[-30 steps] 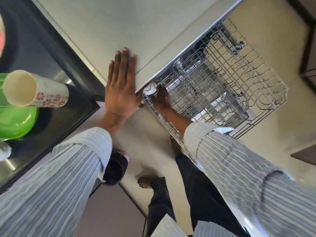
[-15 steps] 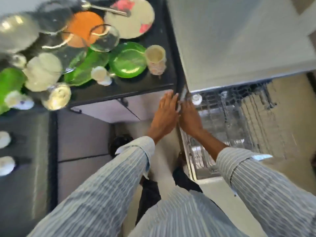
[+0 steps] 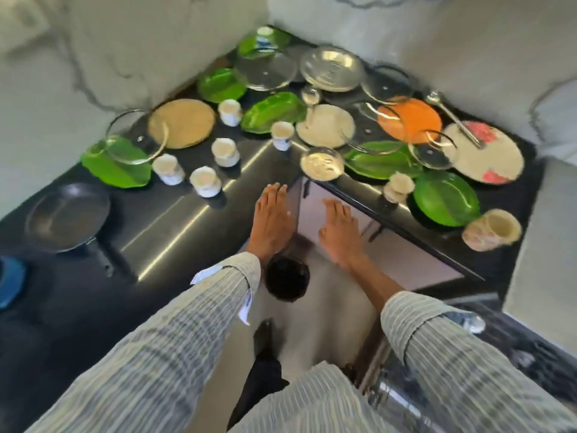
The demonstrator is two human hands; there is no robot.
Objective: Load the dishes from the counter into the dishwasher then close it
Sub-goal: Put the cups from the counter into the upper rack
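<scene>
A black L-shaped counter (image 3: 175, 220) fills the corner and carries the dishes. On it lie several green plates such as one at the right (image 3: 445, 203), an orange plate (image 3: 410, 120), a floral plate (image 3: 487, 156), a cream plate (image 3: 324, 126), several small cups (image 3: 204, 181), glass lids (image 3: 265, 71) and a dark pan (image 3: 67, 215). My left hand (image 3: 273, 220) and my right hand (image 3: 340, 234) hover flat and empty in front of the counter's inner corner, fingers apart. The open dishwasher (image 3: 406, 395) shows only at the lower right, blurred.
A floral mug (image 3: 491, 229) lies on its side at the counter's right end. A metal ladle (image 3: 452, 118) rests across the floral plate. A blue object (image 3: 11, 284) sits at the far left edge. Marble walls back the counter.
The view has swung up from the dishwasher rack to the counter corner. Both hands have left the rack and door edge and now hang open before the counter.
</scene>
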